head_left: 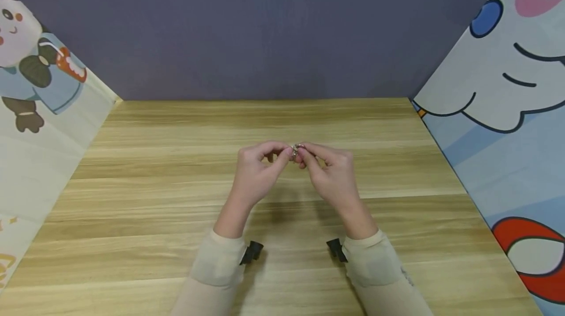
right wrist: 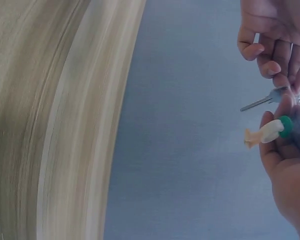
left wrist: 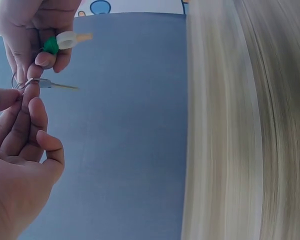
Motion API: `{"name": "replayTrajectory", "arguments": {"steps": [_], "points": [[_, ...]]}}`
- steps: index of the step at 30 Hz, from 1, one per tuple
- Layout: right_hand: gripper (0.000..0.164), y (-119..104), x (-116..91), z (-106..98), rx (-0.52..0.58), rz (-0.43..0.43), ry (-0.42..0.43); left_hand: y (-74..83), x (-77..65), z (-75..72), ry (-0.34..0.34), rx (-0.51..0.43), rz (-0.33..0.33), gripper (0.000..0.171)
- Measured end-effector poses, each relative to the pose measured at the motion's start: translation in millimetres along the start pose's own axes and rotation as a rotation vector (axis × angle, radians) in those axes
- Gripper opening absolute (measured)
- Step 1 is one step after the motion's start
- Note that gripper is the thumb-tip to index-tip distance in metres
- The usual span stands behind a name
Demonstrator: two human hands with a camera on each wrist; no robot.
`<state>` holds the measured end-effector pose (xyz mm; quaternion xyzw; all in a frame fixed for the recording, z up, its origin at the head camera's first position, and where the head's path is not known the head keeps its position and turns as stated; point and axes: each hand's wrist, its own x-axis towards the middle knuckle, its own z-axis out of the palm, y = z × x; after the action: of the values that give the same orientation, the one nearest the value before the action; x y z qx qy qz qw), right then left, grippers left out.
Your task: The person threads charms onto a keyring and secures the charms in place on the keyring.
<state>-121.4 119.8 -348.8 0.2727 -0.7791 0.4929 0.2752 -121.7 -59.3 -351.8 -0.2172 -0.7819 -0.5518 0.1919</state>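
Beneath my left hand (head_left: pixel 256 171) and right hand (head_left: pixel 333 173) spreads a wood-grain table (head_left: pixel 132 183); beyond them rises a plain blue-grey wall (head_left: pixel 265 36). Off to my left is a cartoon panel (head_left: pixel 48 159), and off to my right a second cartoon panel (head_left: pixel 468 144). My fingertips, both hands, are clamped on a key ring (left wrist: pixel 13 81) between them, its key (left wrist: pixel 46 84) jutting out and a green-and-white charm (right wrist: pixel 272 131) against my right fingers. Behind that hand, a dark mark (head_left: pixel 406 276) on my sleeve (head_left: pixel 384 267) is too small to read.

Silvery key (right wrist: pixel 274 96), charm (right wrist: pixel 272 131) seemingly green-white
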Motion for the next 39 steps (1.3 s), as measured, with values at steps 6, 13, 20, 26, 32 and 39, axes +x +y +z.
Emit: {"name": "replayTrajectory", "arguments": {"steps": [6,13,20,26,32,39], "points": [[0.011,2.9,0.9,0.7,0.018,-0.054,0.025,2.7,-0.7,1.6,0.025,-0.035,-0.017,0.013],[0.012,-3.9,2.4,0.8,0.018,-0.060,0.001,3.9,-2.9,2.1,0.068,-0.085,-0.042,0.012],[0.012,-12.5,2.5,0.2,0.134,0.098,-0.050,8.7,-1.1,2.1,0.124,-0.197,-0.103,0.009],[0.012,-11.5,1.5,-0.7,0.139,0.078,-0.020,10.5,-0.7,1.4,0.106,-0.240,-0.143,0.009],[0.012,-9.2,2.0,-1.8,0.108,-0.023,0.001,10.7,-0.8,0.6,0.076,-0.287,-0.188,0.011],[0.011,-7.6,2.7,-5.3,0.095,-0.061,0.011,11.1,-2.9,-1.5,0.030,-0.206,-0.161,0.013]]}}
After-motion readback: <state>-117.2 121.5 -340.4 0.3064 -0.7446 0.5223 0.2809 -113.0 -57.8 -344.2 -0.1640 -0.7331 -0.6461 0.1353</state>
